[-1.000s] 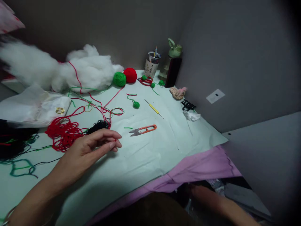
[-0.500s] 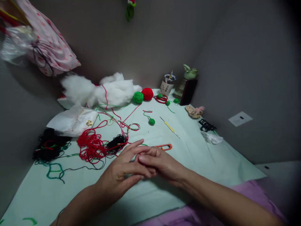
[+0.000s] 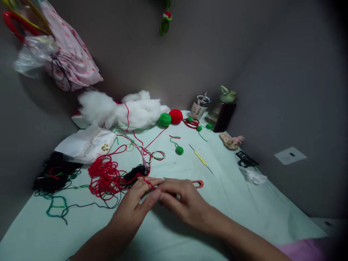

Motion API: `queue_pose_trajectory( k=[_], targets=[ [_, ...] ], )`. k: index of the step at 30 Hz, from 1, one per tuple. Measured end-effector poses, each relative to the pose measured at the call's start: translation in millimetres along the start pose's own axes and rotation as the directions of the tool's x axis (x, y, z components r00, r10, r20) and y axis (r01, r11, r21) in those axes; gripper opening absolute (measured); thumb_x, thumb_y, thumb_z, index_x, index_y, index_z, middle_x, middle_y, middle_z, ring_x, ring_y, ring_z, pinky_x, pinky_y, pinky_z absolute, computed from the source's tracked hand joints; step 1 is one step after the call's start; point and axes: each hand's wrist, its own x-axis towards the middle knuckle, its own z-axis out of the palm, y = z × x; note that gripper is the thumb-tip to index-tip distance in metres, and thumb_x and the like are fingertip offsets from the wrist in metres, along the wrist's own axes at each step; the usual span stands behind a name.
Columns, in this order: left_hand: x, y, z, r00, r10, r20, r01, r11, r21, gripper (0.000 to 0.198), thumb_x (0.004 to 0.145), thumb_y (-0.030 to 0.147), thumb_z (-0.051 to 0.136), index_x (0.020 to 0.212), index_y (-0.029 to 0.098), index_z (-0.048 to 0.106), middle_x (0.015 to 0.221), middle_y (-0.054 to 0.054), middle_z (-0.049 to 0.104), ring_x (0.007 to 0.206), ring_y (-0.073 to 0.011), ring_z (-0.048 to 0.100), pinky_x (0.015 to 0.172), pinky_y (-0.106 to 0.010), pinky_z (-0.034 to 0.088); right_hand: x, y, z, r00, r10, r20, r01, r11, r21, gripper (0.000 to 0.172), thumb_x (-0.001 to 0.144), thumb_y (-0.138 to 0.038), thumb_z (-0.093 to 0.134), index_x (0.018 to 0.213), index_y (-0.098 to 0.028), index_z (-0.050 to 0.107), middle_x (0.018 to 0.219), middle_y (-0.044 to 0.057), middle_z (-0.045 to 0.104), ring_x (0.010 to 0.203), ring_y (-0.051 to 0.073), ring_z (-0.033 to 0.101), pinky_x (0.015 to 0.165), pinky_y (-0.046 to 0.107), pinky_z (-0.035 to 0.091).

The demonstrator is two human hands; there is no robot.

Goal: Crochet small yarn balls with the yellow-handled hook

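Both hands meet fingertip to fingertip over the pale green table cloth (image 3: 244, 210). My left hand (image 3: 134, 206) pinches a strand of red yarn that runs back to a loose red yarn tangle (image 3: 104, 177) and a small black yarn clump (image 3: 136, 171). My right hand (image 3: 185, 204) is closed against the left fingertips; what it holds is hidden. Orange scissors (image 3: 198, 183) lie under the right hand, with only the handle loop showing.
A yellow crochet hook (image 3: 201, 158) and a small green pompom (image 3: 179, 150) lie beyond the hands. Green (image 3: 164, 119) and red (image 3: 175, 116) yarn balls, white stuffing (image 3: 127, 108), a cup (image 3: 198, 105) and a bottle (image 3: 225, 108) line the back. Black yarn (image 3: 53, 174) lies left.
My right hand came up from below the table edge and joined the left hand near the scissors. The view tilted up. The left fingers now pinch the red strand.
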Motion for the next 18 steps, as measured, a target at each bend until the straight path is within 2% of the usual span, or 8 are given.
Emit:
queue_pose_trajectory(
  k=[3,5,7,9,11,12,15,18],
  targets=[
    [2,0,-0.7,0.997,-0.038,-0.06,0.031,0.993,-0.116,0.021,0.09,0.037,0.065,0.092,0.026,0.082,0.105,-0.007,0.076,0.109,-0.0275,0.066,0.101,-0.038,0.048,-6,0,6,0.982,-0.151,0.111,0.178,0.938,-0.298,0.025,0.105,-0.022,0.048,0.103,-0.015,0.073,0.093,0.009,0.076,0.08,0.018,0.067,0.072,0.029,0.047],
    [2,1,-2.7,0.992,-0.083,-0.092,0.064,0.979,-0.194,0.018,0.088,0.037,0.069,0.082,0.026,0.082,0.098,-0.005,0.075,0.1,-0.024,0.067,0.093,-0.032,0.05,-5,2,2,0.981,-0.12,0.155,0.175,0.892,-0.417,0.026,0.106,-0.026,0.049,0.103,-0.016,0.073,0.092,0.008,0.077,0.078,0.017,0.068,0.069,0.029,0.046],
    [2,1,-3.9,0.982,-0.148,-0.119,0.111,0.956,-0.273,0.019,0.088,0.041,0.072,0.084,0.026,0.083,0.087,-0.003,0.072,0.09,-0.0197,0.066,0.082,-0.026,0.05,0,5,-13,0.988,-0.002,0.152,0.087,0.829,-0.552,0.025,0.106,-0.033,0.053,0.105,-0.019,0.073,0.093,0.006,0.077,0.076,0.016,0.068,0.066,0.027,0.044],
    [2,1,-3.4,0.971,-0.218,-0.099,0.165,0.909,-0.382,0.027,0.089,0.049,0.071,0.091,0.025,0.083,0.076,-0.001,0.067,0.075,-0.015,0.061,0.069,-0.022,0.048,5,9,-36,0.985,0.17,-0.021,-0.131,0.674,-0.727,0.022,0.105,-0.035,0.056,0.113,-0.021,0.071,0.102,0.006,0.077,0.084,0.017,0.071,0.07,0.027,0.044],
    [2,2,-1.5,0.959,-0.28,-0.036,0.223,0.83,-0.512,0.035,0.087,0.055,0.073,0.094,0.023,0.083,0.072,0.0,0.065,0.065,-0.0119,0.057,0.06,-0.02,0.046,8,15,-62,0.885,0.329,-0.33,-0.439,0.351,-0.827,0.025,0.107,-0.034,0.051,0.123,-0.023,0.065,0.116,0.01,0.073,0.098,0.021,0.071,0.073,0.028,0.044],
    [2,3,-0.4,0.952,-0.306,-0.006,0.248,0.784,-0.569,0.035,0.085,0.055,0.075,0.095,0.022,0.083,0.074,0.0,0.067,0.064,-0.0113,0.058,0.06,-0.02,0.047,9,20,-74,0.846,0.353,-0.398,-0.502,0.279,-0.819,0.026,0.106,-0.029,0.049,0.127,-0.019,0.063,0.12,0.014,0.07,0.101,0.025,0.071,0.073,0.031,0.044],
    [3,8,2.1,0.934,-0.354,0.039,0.273,0.642,-0.716,0.031,0.088,0.046,0.076,0.105,0.02,0.081,0.086,-0.004,0.075,0.077,-0.0138,0.068,0.069,-0.02,0.054,9,36,-98,0.789,0.404,-0.464,-0.57,0.197,-0.798,0.022,0.101,-0.017,0.051,0.116,-0.01,0.064,0.111,0.02,0.069,0.097,0.03,0.07,0.071,0.033,0.042],
    [3,12,2.1,0.929,-0.361,0.076,0.263,0.502,-0.824,0.029,0.099,0.035,0.062,0.114,0.017,0.078,0.103,-0.009,0.079,0.099,-0.018,0.073,0.087,-0.025,0.057,8,48,-102,0.791,0.422,-0.444,-0.563,0.217,-0.798,0.024,0.099,-0.01,0.044,0.109,-0.012,0.066,0.11,0.019,0.067,0.099,0.029,0.068,0.073,0.033,0.04]
  ],
)
